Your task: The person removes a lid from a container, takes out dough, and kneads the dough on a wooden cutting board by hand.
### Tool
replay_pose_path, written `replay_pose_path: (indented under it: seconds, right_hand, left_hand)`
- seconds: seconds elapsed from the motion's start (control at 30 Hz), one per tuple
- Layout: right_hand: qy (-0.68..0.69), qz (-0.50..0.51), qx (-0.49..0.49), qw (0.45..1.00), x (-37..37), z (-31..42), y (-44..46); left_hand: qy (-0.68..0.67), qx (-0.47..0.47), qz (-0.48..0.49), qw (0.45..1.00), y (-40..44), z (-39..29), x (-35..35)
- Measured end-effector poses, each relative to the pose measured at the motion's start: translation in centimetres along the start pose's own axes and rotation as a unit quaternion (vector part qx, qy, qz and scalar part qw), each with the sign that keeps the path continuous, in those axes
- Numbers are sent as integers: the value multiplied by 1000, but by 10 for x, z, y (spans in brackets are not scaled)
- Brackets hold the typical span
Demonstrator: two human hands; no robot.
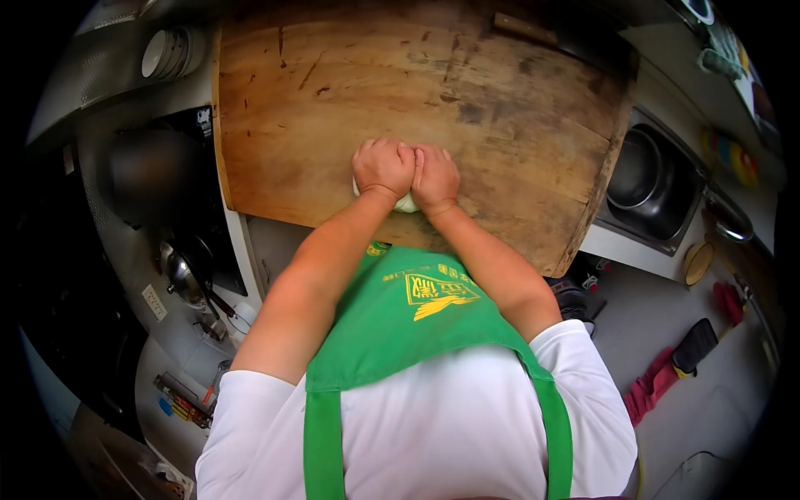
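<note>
While the left hand (pixel 384 169) and right hand (pixel 437 177) sit pressed together over the dough (pixel 407 204), leaning weight should serve better than squeezing.
The dough lies on the board (pixel 508 179), toward the side nearest the person, mostly covered; whether the palms grip it or just rest flat, I can't tell. I'd push steadily outward, weight even on both sides, so it doesn't creep off.

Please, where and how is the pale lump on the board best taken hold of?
Take the pale lump probably by its near edge, coming from the side nearest the green apron: there it bulges out uncovered, while the left grip and right grip mostly cover its top.
</note>
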State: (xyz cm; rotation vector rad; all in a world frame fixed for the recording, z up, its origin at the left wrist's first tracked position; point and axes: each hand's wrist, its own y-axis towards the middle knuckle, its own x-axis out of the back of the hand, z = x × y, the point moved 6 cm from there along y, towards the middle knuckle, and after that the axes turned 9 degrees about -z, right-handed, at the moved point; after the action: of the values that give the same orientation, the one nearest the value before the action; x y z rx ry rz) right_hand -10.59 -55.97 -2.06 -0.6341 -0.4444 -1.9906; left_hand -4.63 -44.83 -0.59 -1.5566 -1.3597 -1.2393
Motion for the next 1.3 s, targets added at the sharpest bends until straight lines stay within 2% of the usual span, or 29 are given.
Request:
replay_pose_path:
  seconds: [0.13, 0.2, 0.23, 0.3, 0.33, 0.4, 0.53, 0.6, 0.63, 0.67, 0.73, 0.77, 0.8, 0.83, 0.87, 0.93, 0.97, 1.0, 1.17, 1.23, 1.3]
  right_hand:
    - [-35, -21, -30, 999, -8, -3, 8]
    - [-31, -59, -47, 997, -6, 0, 11]
    - [-37, -70, -47, 996, -5, 1, 13]
    - [-62, -20, -106, 992, -10, -3, 18]
    - [-64, -34, -104, 992, -9, 0, 22]
    - [-63, 6, -165, 984, -9, -1, 21]
    - [-55, 3, -168, 984, -7, 5, 11]
    - [-25, 15, -187, 982, -4, 12, -2]
    - [-33, 23, -184, 982, 0, 22, -12]
    - [-37, 29, -174, 984, -3, 27, -29]
    - [-42, -57, -70, 995, -2, 41, -59]
    - [-43, -45, -59, 996, -4, 48, -75]
    - [-18, -79, -10, 997, 1, 60, -90]
    - [8, -116, 35, 993, 6, 69, -103]
    - [7, -105, 36, 994, 6, 70, -114]
    - [-40, -59, 143, 987, 2, 78, -132]
    - [-43, -62, 156, 985, 0, 75, -137]
    - [-44, -56, 153, 986, -3, 70, -137]
    - [-71, -90, 171, 979, -16, 56, -113]
    - [-68, -69, 155, 983, -23, 51, -90]
    - [-66, -49, 135, 987, -28, 49, -73]
  left_hand:
    - [4, -8, 38, 999, 25, -4, -1]
    - [38, 29, 195, 980, 36, -12, 4]
    - [32, 18, 193, 980, 38, -13, 0]
    - [58, 157, 220, 961, 42, 5, -13]
    - [53, 146, 215, 964, 45, 4, -15]
    - [40, 174, 176, 968, 43, 9, -14]
    - [-22, 143, 172, 974, 32, 25, -14]
    - [-94, 51, 162, 981, 22, 30, -10]
    - [-125, 40, 213, 968, 16, 21, 27]
    - [-131, 49, 207, 968, -3, 29, 36]
    - [-138, -153, 20, 978, -28, 22, 66]
    - [-183, -165, -20, 969, -43, 28, 78]
    - [-226, -180, -58, 956, -57, 34, 87]
    - [-225, -171, -60, 957, -71, 43, 87]
    - [-246, -174, -44, 953, -88, 52, 82]
    - [-266, -171, -24, 948, -105, 62, 76]
    - [-259, -192, -38, 946, -111, 63, 74]
    - [-252, -213, -52, 943, -113, 62, 74]
    - [-246, -196, -53, 948, -89, 59, 53]
    - [-257, -176, -56, 949, -71, 59, 44]
    - [-244, -148, -12, 958, -57, 59, 34]
